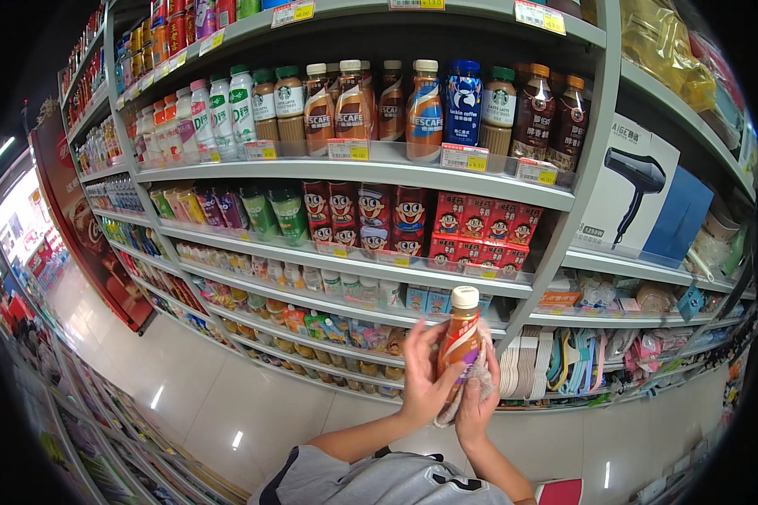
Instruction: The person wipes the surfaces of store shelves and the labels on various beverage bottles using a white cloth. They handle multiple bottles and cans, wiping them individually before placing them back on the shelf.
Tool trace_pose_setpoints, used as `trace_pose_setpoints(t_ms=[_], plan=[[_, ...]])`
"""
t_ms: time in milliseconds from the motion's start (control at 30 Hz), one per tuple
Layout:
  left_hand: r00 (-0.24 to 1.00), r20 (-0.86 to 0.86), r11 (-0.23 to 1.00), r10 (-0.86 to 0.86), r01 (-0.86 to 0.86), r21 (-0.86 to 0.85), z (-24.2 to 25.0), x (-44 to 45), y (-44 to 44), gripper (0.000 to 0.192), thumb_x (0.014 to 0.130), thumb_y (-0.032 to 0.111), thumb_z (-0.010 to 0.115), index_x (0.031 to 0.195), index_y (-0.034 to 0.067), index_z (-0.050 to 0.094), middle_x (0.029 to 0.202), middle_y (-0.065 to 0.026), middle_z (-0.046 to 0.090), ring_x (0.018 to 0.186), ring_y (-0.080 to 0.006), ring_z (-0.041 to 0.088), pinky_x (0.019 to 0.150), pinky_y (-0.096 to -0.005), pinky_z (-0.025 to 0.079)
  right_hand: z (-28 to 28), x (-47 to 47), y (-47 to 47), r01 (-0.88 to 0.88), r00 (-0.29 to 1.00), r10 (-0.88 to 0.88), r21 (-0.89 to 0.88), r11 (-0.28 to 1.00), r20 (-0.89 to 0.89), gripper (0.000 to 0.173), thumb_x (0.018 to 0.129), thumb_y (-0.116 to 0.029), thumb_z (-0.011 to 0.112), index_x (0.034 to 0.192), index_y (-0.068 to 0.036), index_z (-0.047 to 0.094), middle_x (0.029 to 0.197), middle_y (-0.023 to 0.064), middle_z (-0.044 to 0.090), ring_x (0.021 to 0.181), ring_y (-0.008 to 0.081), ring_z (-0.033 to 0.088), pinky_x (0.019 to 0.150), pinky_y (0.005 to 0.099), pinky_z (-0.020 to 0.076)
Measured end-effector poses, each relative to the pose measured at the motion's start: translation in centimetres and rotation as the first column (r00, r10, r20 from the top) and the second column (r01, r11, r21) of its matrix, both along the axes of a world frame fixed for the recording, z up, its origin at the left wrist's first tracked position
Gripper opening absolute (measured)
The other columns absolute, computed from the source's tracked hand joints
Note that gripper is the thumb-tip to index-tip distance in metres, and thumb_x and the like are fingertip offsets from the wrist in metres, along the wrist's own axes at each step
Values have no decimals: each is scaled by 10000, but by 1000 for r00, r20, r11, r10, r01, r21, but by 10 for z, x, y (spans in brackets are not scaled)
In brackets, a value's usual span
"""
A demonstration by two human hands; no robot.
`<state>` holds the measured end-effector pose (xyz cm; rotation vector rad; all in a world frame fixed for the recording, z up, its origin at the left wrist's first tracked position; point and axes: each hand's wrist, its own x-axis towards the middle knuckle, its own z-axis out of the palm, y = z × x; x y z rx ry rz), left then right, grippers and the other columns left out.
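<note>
Between my two hands, in front of the lower shelves, stands a bottled coffee drink [460, 338] with a cream cap and a brown, orange and purple label. My left hand [426, 372] wraps its left side, thumb across the front. On the other side my right hand [478, 394] presses a greyish cloth [478, 377] against the bottle; the cloth hangs down below it. Similar Nescafé bottles [352, 104] line the shelf above, one with a blue label [424, 113] standing near the shelf's front edge.
Grey metal shelving [354, 169] with price tags and clear front guards fills the view ahead. Red drink cartons [480, 230] and tall cans [372, 214] sit one level down. To the right are a boxed hair dryer [631, 189] and clothes hangers [562, 363]. Tiled floor [278, 404] lies below.
</note>
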<state>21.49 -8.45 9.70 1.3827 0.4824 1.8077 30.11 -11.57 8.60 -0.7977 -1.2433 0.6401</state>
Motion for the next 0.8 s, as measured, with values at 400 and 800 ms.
trace_pose_setpoints(t_ms=[400,800], plan=[[867,439,715,-235,460,-526,-35,-7,-25,447,991,306,449,1350,55,357,1255,-65,486,1139,-146,494,969,-297,410,-49,11,-22,40,924,-90,141,989,372,701,868,-313,618,1380,40,294,1394,275,314,1278,399,355,1047,466,304],[810,464,710,-358,559,-428,-66,-6,-29,607,973,469,376,1405,48,311,1377,-138,445,1253,-254,464,1031,-454,403,-62,33,-33,145,983,-166,-228,963,-78,536,1015,-392,317,1326,41,383,1269,150,495,1143,249,502,951,370,420]])
